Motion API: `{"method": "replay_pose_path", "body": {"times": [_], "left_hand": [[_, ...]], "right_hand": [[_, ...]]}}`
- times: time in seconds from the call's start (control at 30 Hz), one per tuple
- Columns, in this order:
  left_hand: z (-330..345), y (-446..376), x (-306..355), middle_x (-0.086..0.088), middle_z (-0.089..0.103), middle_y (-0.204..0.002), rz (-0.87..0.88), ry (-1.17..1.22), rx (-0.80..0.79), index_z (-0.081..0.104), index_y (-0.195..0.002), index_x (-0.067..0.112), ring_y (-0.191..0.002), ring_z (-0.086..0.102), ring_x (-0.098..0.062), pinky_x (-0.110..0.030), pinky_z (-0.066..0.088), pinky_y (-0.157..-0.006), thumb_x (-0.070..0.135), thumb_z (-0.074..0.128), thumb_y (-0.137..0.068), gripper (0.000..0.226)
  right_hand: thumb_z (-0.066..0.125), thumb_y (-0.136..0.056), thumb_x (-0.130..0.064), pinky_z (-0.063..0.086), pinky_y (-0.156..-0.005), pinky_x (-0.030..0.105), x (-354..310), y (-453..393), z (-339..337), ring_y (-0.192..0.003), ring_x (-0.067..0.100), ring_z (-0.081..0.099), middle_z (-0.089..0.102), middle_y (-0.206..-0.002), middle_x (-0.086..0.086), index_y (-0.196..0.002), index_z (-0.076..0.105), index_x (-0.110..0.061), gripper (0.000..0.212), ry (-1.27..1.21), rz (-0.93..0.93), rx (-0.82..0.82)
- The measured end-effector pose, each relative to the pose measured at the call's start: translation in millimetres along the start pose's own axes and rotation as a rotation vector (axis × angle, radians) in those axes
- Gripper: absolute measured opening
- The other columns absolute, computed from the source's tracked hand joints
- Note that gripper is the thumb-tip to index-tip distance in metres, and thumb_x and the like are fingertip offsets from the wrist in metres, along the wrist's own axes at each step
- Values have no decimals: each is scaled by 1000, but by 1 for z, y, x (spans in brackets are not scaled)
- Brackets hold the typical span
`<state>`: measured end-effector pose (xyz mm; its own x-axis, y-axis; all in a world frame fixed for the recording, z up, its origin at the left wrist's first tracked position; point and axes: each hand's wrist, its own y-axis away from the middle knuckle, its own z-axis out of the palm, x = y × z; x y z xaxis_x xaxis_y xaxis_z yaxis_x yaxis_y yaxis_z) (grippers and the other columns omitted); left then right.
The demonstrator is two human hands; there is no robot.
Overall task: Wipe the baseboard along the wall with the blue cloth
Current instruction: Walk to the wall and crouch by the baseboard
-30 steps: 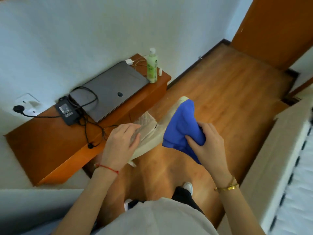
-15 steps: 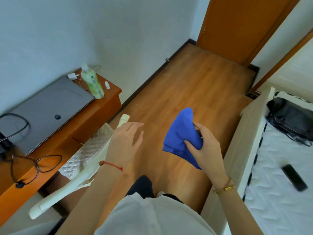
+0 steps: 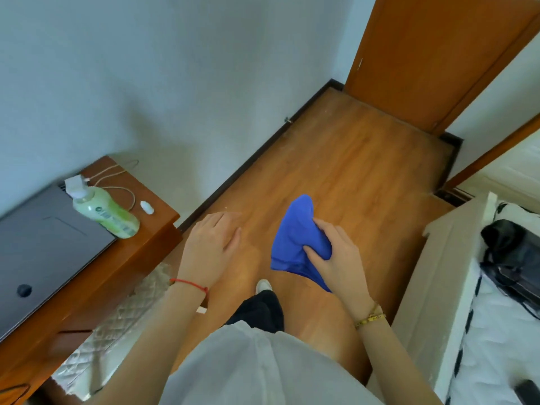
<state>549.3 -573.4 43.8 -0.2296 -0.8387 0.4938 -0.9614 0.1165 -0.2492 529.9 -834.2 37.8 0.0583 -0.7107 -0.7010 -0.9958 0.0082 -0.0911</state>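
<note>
Two hands hung out in front of me, and only one had work in it. My right hand (image 3: 336,255) had its fingers and thumb curled round the bunched blue cloth (image 3: 295,238), gripping it low so a loose peak of fabric stood up above my knuckles; I judged that wad would serve as the wiping face once I got down to the wall. My left hand (image 3: 209,247) held nothing, fingers straight and relaxed, palm down over the floor, likely kept free to steady me as I crouched.

Cloth and dark baseboard (image 3: 257,159) were well apart. I was standing, one white shoe (image 3: 263,286) showing below my shirt, so no wiping had begun.

That baseboard ran along the foot of the pale wall (image 3: 175,83) from the wooden desk (image 3: 140,258) toward the far corner by the orange door (image 3: 423,54). A small door stop (image 3: 288,120) stuck out from it partway along, something the cloth might catch on. Nearer me the desk corner stood against the wall, hiding the baseboard behind it, with a green bottle (image 3: 106,213) close to its edge beside a closed laptop (image 3: 43,249).

To my right the bed frame (image 3: 438,273) hemmed in the wooden floor (image 3: 350,171), leaving a bare lane between it and the wall, widest ahead of me.
</note>
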Motion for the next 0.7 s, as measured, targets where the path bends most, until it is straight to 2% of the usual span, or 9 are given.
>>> {"method": "replay_pose_path", "body": {"times": [0.1, 0.23, 0.43, 0.63, 0.7], "left_hand": [[8, -62, -11, -8, 71, -116, -46, 6, -10, 69, -122, 11, -105, 68, -27, -46, 56, -94, 17, 62, -99, 25], [16, -130, -27, -5, 69, -120, -106, -8, -20, 67, -125, 15, -109, 65, -23, -37, 51, -96, 20, 59, -101, 26], [27, -200, -48, -6, 69, -124, -225, -50, -16, 67, -128, 16, -116, 64, -26, -42, 49, -102, 24, 58, -103, 28], [55, -258, -63, -6, 70, -123, -380, -85, 38, 67, -128, 17, -116, 64, -26, -40, 46, -105, 25, 58, -101, 29], [66, -281, -69, -6, 70, -123, -431, -84, 54, 67, -127, 16, -116, 64, -26, -40, 46, -104, 23, 59, -101, 28]], "right_hand": [[67, -90, -23, 51, -83, 27, 1, -73, 2, -99, 8, 56, 57, -112, -9, -134, 52, -25, 47, 18, -36, -23], [67, -91, -24, 51, -84, 25, 3, -153, 5, -100, 9, 55, 56, -114, -7, -136, 51, -24, 48, 25, -70, -37], [68, -90, -25, 50, -85, 22, 15, -251, 17, -102, 8, 56, 56, -116, -9, -135, 51, -25, 48, -2, -77, -93], [68, -89, -25, 52, -81, 24, 33, -349, 41, -96, 9, 57, 57, -110, -6, -131, 54, -23, 44, -13, -160, -237], [68, -89, -22, 51, -78, 19, 40, -383, 46, -94, 9, 57, 58, -107, -6, -129, 56, -22, 42, -29, -200, -283]]}}
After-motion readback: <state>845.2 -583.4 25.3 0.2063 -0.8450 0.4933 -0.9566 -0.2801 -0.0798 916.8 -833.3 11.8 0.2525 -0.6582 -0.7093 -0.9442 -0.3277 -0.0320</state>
